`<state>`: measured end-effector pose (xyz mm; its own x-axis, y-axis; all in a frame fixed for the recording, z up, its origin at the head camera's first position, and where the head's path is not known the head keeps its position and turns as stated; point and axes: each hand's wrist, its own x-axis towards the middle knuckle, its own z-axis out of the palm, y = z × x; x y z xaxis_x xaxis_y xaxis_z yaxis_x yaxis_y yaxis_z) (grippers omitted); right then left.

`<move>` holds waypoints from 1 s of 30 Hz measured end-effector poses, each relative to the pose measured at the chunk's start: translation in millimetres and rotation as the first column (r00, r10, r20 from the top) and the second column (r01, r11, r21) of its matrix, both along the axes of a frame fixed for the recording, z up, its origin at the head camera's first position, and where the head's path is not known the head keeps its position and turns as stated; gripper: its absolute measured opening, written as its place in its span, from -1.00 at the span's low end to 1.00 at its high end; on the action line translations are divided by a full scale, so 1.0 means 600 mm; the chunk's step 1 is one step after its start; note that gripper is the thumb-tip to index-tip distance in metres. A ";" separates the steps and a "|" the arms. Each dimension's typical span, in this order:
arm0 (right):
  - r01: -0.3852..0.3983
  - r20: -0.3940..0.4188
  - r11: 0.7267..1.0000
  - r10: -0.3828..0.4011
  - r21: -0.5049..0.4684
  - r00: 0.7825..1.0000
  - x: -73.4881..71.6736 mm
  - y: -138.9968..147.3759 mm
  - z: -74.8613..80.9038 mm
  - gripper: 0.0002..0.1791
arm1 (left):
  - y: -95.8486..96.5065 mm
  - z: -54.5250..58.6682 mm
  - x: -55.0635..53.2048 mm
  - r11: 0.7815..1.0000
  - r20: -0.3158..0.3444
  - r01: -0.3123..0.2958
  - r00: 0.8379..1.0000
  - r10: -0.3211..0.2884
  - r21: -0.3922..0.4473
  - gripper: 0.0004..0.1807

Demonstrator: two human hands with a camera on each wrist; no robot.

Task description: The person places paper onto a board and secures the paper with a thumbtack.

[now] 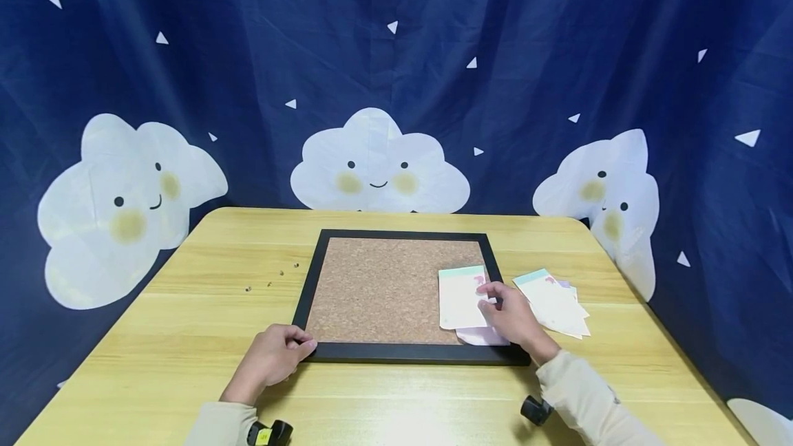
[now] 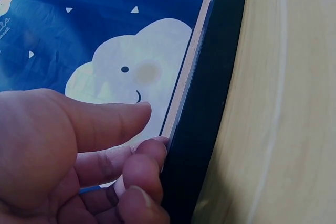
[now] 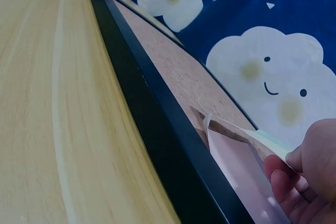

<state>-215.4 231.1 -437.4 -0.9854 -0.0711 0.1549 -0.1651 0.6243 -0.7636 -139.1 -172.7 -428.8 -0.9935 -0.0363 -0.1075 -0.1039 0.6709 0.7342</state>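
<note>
Navy curtain filled the upper part of our view, dotted with white triangles, with smiley clouds at left, centre and right. Below it we had a light wood table. Our black-framed cork board was lying flat on that, lower centre. Cream sleeves came in from the bottom. The left hand was at the board's near left corner, fingers loosely bent, tips touching the black edge, thumb apart from them. We had the right hand lower right of centre, thumb and finger pinched together on a white card. Right of the board sat a loose pile of cards. The pinched card, teal strip on top, was over the lower right of the cork, partly covering a pale lilac sheet. Left of the board we spotted some tiny bits, too small to identify.
</note>
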 end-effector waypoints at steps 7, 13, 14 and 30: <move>-0.031 -0.006 0.999 0.031 -0.018 0.999 0.000 -0.006 -0.005 -0.77 | 0.000 0.000 0.000 1.000 0.009 -0.004 1.000 0.004 0.009 -0.85; -0.039 -0.022 0.999 0.038 -0.027 0.999 0.001 -0.016 -0.008 -0.78 | 0.001 0.000 0.000 1.000 0.012 -0.006 1.000 0.006 0.011 -0.85; -0.044 -0.024 0.999 0.043 -0.027 0.999 0.001 -0.017 -0.008 -0.78 | 0.001 0.000 0.000 1.000 0.014 -0.008 1.000 0.007 0.011 -0.85; -0.056 -0.011 0.998 0.056 -0.031 0.998 -0.004 -0.039 -0.010 -0.77 | 0.000 -0.001 -0.001 1.000 0.020 -0.011 1.000 0.011 0.002 -0.84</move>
<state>-218.1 207.5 -443.3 -0.9784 -0.1210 0.1677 -0.2068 0.5900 -0.7805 -139.5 -172.9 -429.2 -0.9908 -0.0467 -0.1271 -0.1256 0.6683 0.7332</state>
